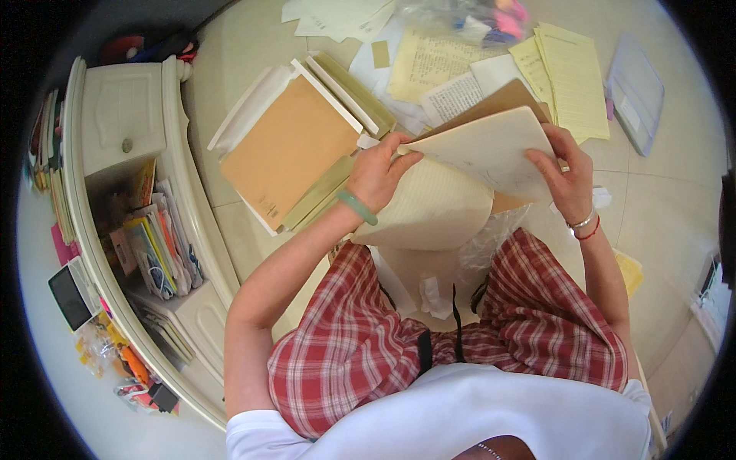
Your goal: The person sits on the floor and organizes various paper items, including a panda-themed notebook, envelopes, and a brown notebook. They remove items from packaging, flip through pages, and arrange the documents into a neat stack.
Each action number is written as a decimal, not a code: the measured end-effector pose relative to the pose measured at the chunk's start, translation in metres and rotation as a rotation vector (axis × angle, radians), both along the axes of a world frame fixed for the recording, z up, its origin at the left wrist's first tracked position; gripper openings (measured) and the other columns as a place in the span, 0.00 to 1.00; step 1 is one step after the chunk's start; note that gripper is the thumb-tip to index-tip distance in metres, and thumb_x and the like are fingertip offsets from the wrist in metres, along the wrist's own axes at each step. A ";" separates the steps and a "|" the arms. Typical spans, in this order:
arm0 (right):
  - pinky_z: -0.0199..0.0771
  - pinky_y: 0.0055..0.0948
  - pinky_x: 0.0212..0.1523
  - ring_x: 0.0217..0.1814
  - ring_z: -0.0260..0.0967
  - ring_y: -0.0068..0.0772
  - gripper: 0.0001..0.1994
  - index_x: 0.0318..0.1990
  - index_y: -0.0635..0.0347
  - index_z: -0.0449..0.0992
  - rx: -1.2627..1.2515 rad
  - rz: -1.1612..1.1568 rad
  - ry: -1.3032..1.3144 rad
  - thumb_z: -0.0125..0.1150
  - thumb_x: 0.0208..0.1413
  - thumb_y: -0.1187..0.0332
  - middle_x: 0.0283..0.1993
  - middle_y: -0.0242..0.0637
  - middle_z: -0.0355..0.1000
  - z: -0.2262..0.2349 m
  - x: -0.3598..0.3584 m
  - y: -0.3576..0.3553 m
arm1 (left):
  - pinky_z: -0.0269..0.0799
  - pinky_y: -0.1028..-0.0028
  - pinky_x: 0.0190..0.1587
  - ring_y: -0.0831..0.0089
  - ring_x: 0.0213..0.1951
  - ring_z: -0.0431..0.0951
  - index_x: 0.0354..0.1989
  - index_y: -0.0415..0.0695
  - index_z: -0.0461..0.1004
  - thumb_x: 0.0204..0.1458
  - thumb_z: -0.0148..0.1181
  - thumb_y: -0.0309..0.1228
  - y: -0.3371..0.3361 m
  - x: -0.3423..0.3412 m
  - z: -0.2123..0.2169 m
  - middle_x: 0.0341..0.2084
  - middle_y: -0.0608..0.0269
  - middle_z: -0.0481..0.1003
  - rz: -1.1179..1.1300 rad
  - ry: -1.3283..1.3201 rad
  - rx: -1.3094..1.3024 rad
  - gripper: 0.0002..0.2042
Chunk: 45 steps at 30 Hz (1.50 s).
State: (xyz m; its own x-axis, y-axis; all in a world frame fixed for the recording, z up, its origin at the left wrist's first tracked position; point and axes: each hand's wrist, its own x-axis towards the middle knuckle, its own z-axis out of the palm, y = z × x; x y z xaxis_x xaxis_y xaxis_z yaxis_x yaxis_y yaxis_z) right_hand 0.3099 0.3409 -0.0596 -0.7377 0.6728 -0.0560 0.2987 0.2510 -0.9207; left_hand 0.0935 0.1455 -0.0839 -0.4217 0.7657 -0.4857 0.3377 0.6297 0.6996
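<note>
Both hands hold a notebook with a brown cover (494, 109) above my lap. My left hand (376, 175), with a green bangle at its wrist, pinches the notebook's left edge. At the right edge, the fingers and thumb of my right hand (566, 172) close round a whitish page (487, 149) and the cover behind it. Cream ruled pages (429, 211) curve down from the notebook between my hands. Just left of my left hand, a large brown envelope (295, 153) lies on a pile of folders and papers on the floor.
Yellow sheets (575, 80), printed papers (452, 98) and a plastic bag (460, 19) lie ahead on the floor. A translucent plastic case (636, 96) is at the far right. On the left stands a white cabinet (123, 107) with shelved books (157, 253). Clear plastic (491, 241) sits between my knees.
</note>
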 end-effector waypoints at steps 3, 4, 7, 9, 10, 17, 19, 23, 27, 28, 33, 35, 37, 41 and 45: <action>0.69 0.25 0.31 0.29 0.70 0.31 0.09 0.40 0.65 0.75 0.121 0.159 -0.024 0.63 0.53 0.71 0.32 0.40 0.74 0.010 -0.016 0.000 | 0.67 0.63 0.33 0.57 0.28 0.74 0.46 0.42 0.70 0.53 0.59 0.38 0.005 -0.001 -0.007 0.25 0.50 0.74 -0.096 0.073 0.110 0.17; 0.68 0.25 0.29 0.27 0.69 0.31 0.09 0.38 0.65 0.76 0.166 0.223 -0.037 0.63 0.53 0.70 0.30 0.40 0.73 0.013 -0.020 0.000 | 0.67 0.64 0.33 0.58 0.28 0.74 0.47 0.42 0.70 0.54 0.58 0.39 0.006 -0.002 -0.009 0.25 0.51 0.74 -0.080 0.056 0.102 0.17; 0.64 0.28 0.25 0.22 0.65 0.34 0.08 0.33 0.65 0.77 0.211 0.246 -0.004 0.62 0.53 0.69 0.25 0.42 0.69 0.009 -0.023 0.002 | 0.67 0.69 0.34 0.67 0.29 0.72 0.47 0.40 0.70 0.55 0.58 0.38 0.008 -0.009 -0.016 0.25 0.57 0.74 -0.021 -0.034 0.102 0.16; 0.63 0.29 0.24 0.21 0.63 0.34 0.08 0.34 0.65 0.76 0.192 0.173 -0.022 0.62 0.54 0.68 0.23 0.42 0.68 0.007 -0.022 0.004 | 0.67 0.77 0.35 0.80 0.30 0.68 0.46 0.38 0.70 0.57 0.57 0.35 0.006 -0.012 -0.025 0.25 0.65 0.72 0.032 -0.154 0.132 0.15; 0.62 0.30 0.24 0.20 0.61 0.34 0.08 0.34 0.65 0.76 0.181 0.137 -0.032 0.61 0.54 0.68 0.22 0.42 0.67 0.004 -0.021 0.004 | 0.66 0.78 0.36 0.82 0.31 0.67 0.46 0.37 0.70 0.58 0.55 0.35 0.005 -0.011 -0.027 0.26 0.67 0.72 0.058 -0.188 0.155 0.14; 0.63 0.29 0.25 0.20 0.59 0.35 0.16 0.41 0.65 0.75 0.101 -0.054 -0.217 0.56 0.59 0.59 0.21 0.44 0.67 -0.053 -0.019 0.019 | 0.64 0.77 0.33 0.81 0.27 0.65 0.41 0.39 0.72 0.60 0.52 0.39 0.006 -0.002 -0.040 0.22 0.64 0.70 0.229 -0.304 0.285 0.14; 0.64 0.30 0.25 0.19 0.58 0.35 0.18 0.44 0.64 0.75 0.085 -0.169 -0.300 0.55 0.59 0.56 0.20 0.44 0.67 -0.070 -0.017 0.026 | 0.64 0.79 0.32 0.83 0.27 0.64 0.39 0.39 0.72 0.60 0.52 0.38 0.010 0.001 -0.041 0.22 0.67 0.69 0.347 -0.387 0.292 0.13; 0.66 0.32 0.30 0.25 0.65 0.40 0.20 0.48 0.61 0.74 0.069 -0.362 -0.342 0.53 0.60 0.54 0.24 0.48 0.70 -0.128 0.011 0.053 | 0.64 0.79 0.32 0.84 0.28 0.64 0.37 0.39 0.72 0.61 0.51 0.36 0.018 0.018 -0.029 0.23 0.70 0.70 0.497 -0.419 0.274 0.11; 0.69 0.35 0.36 0.34 0.72 0.44 0.18 0.49 0.60 0.74 0.338 -0.358 -0.508 0.50 0.61 0.57 0.32 0.48 0.74 -0.146 0.041 0.065 | 0.65 0.78 0.32 0.84 0.29 0.67 0.38 0.40 0.74 0.60 0.51 0.35 0.012 0.018 -0.017 0.24 0.70 0.73 0.557 -0.298 0.172 0.11; 0.70 0.35 0.38 0.37 0.73 0.45 0.17 0.49 0.60 0.74 0.446 -0.372 -0.523 0.49 0.61 0.59 0.35 0.48 0.75 -0.155 0.060 0.082 | 0.66 0.77 0.33 0.84 0.30 0.68 0.40 0.40 0.75 0.60 0.52 0.36 -0.004 0.006 -0.032 0.26 0.69 0.74 0.532 -0.288 0.126 0.11; 0.69 0.39 0.47 0.46 0.71 0.54 0.20 0.44 0.61 0.78 0.431 -0.950 -0.747 0.47 0.60 0.55 0.46 0.54 0.73 -0.155 0.210 0.178 | 0.68 0.78 0.33 0.82 0.30 0.71 0.34 0.42 0.74 0.62 0.49 0.35 -0.088 -0.058 -0.062 0.28 0.70 0.75 0.644 -0.187 0.223 0.11; 0.68 0.37 0.49 0.47 0.71 0.49 0.25 0.45 0.70 0.76 0.251 -1.076 -0.533 0.52 0.56 0.51 0.46 0.53 0.74 -0.146 0.221 0.186 | 0.71 0.78 0.34 0.81 0.31 0.74 0.38 0.43 0.73 0.62 0.48 0.36 -0.079 -0.055 -0.045 0.30 0.68 0.76 0.820 -0.436 0.271 0.11; 0.67 0.36 0.50 0.48 0.72 0.46 0.28 0.44 0.74 0.75 0.076 -1.152 -0.327 0.54 0.55 0.50 0.46 0.53 0.74 -0.145 0.219 0.196 | 0.72 0.78 0.35 0.80 0.31 0.74 0.40 0.43 0.72 0.62 0.48 0.37 -0.070 -0.046 -0.039 0.31 0.67 0.76 0.847 -0.528 0.281 0.11; 0.67 0.38 0.47 0.46 0.71 0.48 0.32 0.43 0.74 0.75 0.168 -0.924 -0.408 0.55 0.52 0.45 0.45 0.52 0.75 -0.156 0.164 0.222 | 0.72 0.78 0.37 0.80 0.33 0.74 0.42 0.42 0.71 0.62 0.48 0.39 -0.051 -0.023 -0.039 0.34 0.66 0.76 0.803 -0.702 0.231 0.13; 0.68 0.39 0.48 0.47 0.71 0.50 0.33 0.43 0.66 0.76 0.386 -0.606 -0.746 0.55 0.50 0.39 0.42 0.51 0.75 -0.117 0.109 0.269 | 0.71 0.78 0.37 0.81 0.33 0.74 0.40 0.42 0.71 0.63 0.46 0.42 -0.029 -0.017 -0.030 0.33 0.67 0.75 0.679 -0.809 0.177 0.15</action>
State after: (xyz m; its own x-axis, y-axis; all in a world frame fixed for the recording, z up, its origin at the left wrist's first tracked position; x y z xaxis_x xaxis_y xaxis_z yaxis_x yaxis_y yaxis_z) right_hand 0.4188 0.6101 -0.1762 -0.1353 0.9889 -0.0619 0.9348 0.1067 -0.3387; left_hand 0.0763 0.1167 -0.1135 -0.3886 0.5787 -0.7170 -0.6507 0.3786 0.6582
